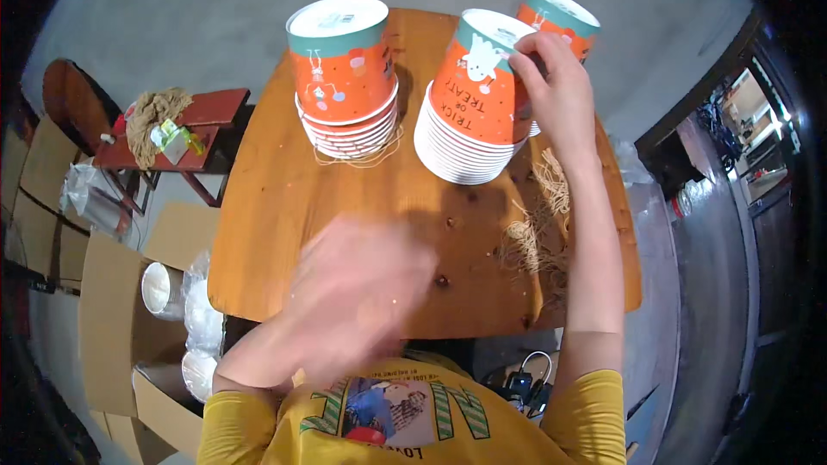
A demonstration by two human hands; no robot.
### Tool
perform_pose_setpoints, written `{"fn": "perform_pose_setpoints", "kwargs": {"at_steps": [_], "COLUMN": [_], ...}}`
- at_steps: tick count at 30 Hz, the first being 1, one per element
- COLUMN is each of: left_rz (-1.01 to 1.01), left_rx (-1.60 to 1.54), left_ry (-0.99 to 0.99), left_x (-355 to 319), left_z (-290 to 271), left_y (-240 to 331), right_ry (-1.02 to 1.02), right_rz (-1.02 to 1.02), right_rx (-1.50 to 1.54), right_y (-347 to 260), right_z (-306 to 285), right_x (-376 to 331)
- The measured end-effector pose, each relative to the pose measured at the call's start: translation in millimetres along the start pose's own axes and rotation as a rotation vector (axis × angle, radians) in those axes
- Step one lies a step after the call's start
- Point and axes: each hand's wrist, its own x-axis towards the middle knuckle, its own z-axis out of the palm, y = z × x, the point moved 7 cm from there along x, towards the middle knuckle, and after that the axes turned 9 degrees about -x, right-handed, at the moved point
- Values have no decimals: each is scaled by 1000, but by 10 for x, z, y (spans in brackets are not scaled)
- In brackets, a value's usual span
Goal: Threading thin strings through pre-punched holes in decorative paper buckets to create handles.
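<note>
Closest to me, the left hand (357, 280) is a smear of motion over the near edge of the wooden table (258, 250); I cannot tell how open it is, or whether it has hold of anything.

Between 1 and 2 o'clock, inside the right forearm: loose tan twine bundles (552, 182) on the tabletop, partly in shadow.

Just past 12: the middle stack (465, 155), upside-down nested paper buckets, white rims bunched below. Its top bucket (469, 90) is orange with a teal band and a ghost print. The right hand (556, 77) is half curled, thumb and forefinger close together at the edge of the upturned base; I cannot tell if they pinch it or merely rest there.

Handling, as I judge it: a light pinch, any pull kept straight along the stack, the other hand steadying the lower rims so neighbours don't ride up. Squeezing hard would probably dent the paper wall.

Bearings: from the right hand, the top bucket sits at 9 o'clock, apparently touching the fingertips. From the left hand, it lies at 1 o'clock, well apart.

At 11: the left stack (349, 86), also inverted, thin cords (366, 162) looping about its lowest rims.

Farther, 1 o'clock: another orange bucket (560, 17), partly behind the right hand.

Beyond the table, between 10 and 11: a red bench (215, 108) with bunched cloth (155, 120).
</note>
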Motion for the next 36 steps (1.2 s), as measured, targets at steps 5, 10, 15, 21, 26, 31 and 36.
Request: {"fn": "perform_pose_setpoints", "kwargs": {"at_steps": [5, 10, 15, 21, 26, 31, 36], "left_rz": [-157, -204, -169, -113, -48, -257, -296], "left_rx": [1, 98, -106, -45, -57, -253, -172], "left_ry": [131, 138, 409, 432, 500, 609, 624], "left_x": [110, 66, 331, 621, 805, 965, 877], "left_z": [1112, 1339, 1024, 849, 629, 595, 630], "left_y": [-1494, -1728, -1530, -1462, -1414, -1670, -1759], "right_ry": [1, 99, 216, 450, 515, 426, 533], "right_rz": [-15, -60, -114, -209, -191, -167, -129], "right_rx": [87, 69, 27, 49, 9, 20, 65], "right_y": [-163, -274, -272, -350, -358, -278, -234], "right_z": [-77, -364, -620, -1009, -1167, -1060, -1336], "right_x": [63, 203, 166, 88, -29, 89, 21]}}
